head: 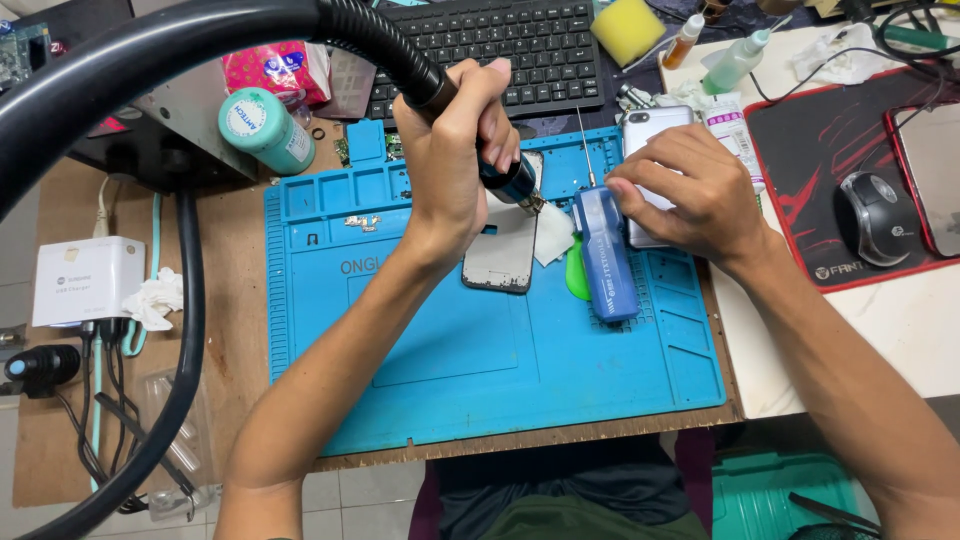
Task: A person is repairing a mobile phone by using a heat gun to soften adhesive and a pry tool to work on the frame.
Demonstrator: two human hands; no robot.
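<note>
A: where's the hot-air handle (pixel 470 130)?
B: in the left hand (pixel 452 160), fist wrapped tight round the black grip, nozzle tip pointing down-right at the top edge of the phone (pixel 503 250) lying on the blue work mat (pixel 450 350)

A: hose?
B: thick black hose (pixel 150 60) runs up from the handle, arcs across the top left, loops down the left side

A: right hand?
B: right hand (pixel 690 185) sits flat, fingers curled down on a second, light-coloured phone (pixel 655 135) at the mat's upper right edge. fingertips press on it; can't tell if it's actually gripping

A: what's between the two hands?
B: blue-handled tool with a thin metal needle (pixel 607 255), lying on the mat, needle pointing up toward the keyboard. its handle top is just under the right fingertips. white tissue (pixel 552 235) beside the first phone, green pick (pixel 577 275) tucked against the blue handle

A: rest of the surface?
B: black keyboard (pixel 500 45) above the mat, yellow sponge (pixel 628 28) right of it, two small dropper bottles (pixel 735 62) further right. teal round canister (pixel 265 128) on its side off the mat's top left corner, pink packet (pixel 275 70) behind it. white charger block (pixel 85 282) with cables at far left. red-and-black mouse pad (pixel 800 150) on the right with a grey mouse (pixel 880 215)
</note>
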